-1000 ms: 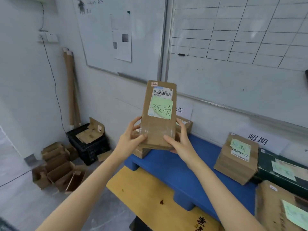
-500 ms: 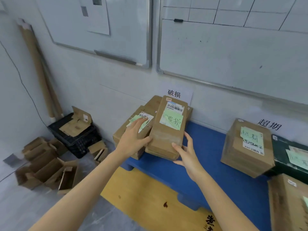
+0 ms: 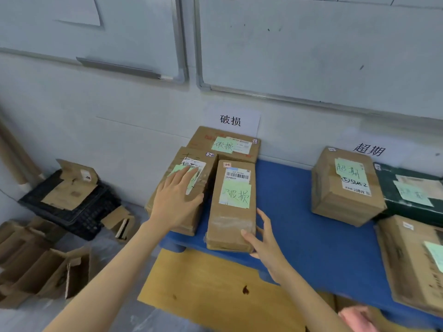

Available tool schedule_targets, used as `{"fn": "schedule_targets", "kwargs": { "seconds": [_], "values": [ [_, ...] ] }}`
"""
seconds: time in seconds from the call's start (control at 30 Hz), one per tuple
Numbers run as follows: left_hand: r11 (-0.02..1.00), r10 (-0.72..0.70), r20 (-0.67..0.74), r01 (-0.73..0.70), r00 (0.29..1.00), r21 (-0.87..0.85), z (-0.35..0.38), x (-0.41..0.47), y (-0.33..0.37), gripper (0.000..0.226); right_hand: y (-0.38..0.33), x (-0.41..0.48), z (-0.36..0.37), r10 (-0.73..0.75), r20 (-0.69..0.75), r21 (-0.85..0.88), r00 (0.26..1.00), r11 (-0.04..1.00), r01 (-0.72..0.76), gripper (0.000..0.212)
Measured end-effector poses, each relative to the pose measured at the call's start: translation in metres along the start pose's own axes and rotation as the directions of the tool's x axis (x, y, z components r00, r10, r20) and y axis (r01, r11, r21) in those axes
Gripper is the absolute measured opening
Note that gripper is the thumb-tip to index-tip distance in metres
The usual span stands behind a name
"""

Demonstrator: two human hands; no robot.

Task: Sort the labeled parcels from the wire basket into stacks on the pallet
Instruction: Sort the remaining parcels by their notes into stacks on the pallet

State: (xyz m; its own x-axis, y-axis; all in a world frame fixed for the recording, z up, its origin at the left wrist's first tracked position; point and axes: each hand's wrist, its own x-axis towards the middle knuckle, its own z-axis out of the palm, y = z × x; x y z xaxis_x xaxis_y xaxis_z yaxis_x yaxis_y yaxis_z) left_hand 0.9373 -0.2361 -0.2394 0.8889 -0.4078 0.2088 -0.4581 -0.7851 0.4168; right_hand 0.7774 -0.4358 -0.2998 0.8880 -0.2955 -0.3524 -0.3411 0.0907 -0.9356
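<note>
I see the narrow parcel [image 3: 231,204] lying flat on the blue pallet [image 3: 299,224], just right of another parcel [image 3: 189,185]. The left hand [image 3: 175,200] rests open on that one. The right hand [image 3: 266,240] touches the narrow parcel's near right corner, fingers [image 3: 265,218] straight.

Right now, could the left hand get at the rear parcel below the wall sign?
Probably yes. The left hand lies flat on the near-left parcel, and the rear parcel sits just beyond it, top uncovered, with nothing standing between them.
</note>
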Motion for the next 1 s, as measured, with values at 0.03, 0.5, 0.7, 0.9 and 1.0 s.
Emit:
{"fn": "schedule_targets", "kwargs": {
  "seconds": [0.03,0.5,0.7,0.9,1.0],
  "values": [
    [1.000,0.011,0.007,-0.011,1.000,-0.006,0.001,0.003,-0.003,0.064,0.003,0.001,0.002,0.011,-0.017,0.007,1.000,1.000,-0.011,0.069],
    [0.975,0.201,0.083,-0.191,0.976,-0.113,-0.019,0.025,-0.057,0.080,0.006,0.025,0.052,0.055,-0.182,-0.114,0.982,0.990,-0.077,0.072],
    [0.961,0.268,0.106,-0.258,0.958,-0.100,-0.024,0.039,-0.068,0.082,-0.005,0.024,0.053,0.049,-0.194,-0.217,0.980,0.972,-0.092,0.069],
    [0.930,0.362,0.110,-0.350,0.926,-0.111,-0.022,0.049,-0.057,0.076,-0.027,0.017,0.050,-0.032,-0.303,-0.404,0.952,0.909,-0.098,0.074],
    [0.906,0.416,0.114,-0.400,0.902,-0.140,-0.019,0.054,-0.036,0.078,-0.041,0.004,0.038,-0.141,-0.352,-0.537,0.925,0.840,-0.076,0.070]
  ]
}}
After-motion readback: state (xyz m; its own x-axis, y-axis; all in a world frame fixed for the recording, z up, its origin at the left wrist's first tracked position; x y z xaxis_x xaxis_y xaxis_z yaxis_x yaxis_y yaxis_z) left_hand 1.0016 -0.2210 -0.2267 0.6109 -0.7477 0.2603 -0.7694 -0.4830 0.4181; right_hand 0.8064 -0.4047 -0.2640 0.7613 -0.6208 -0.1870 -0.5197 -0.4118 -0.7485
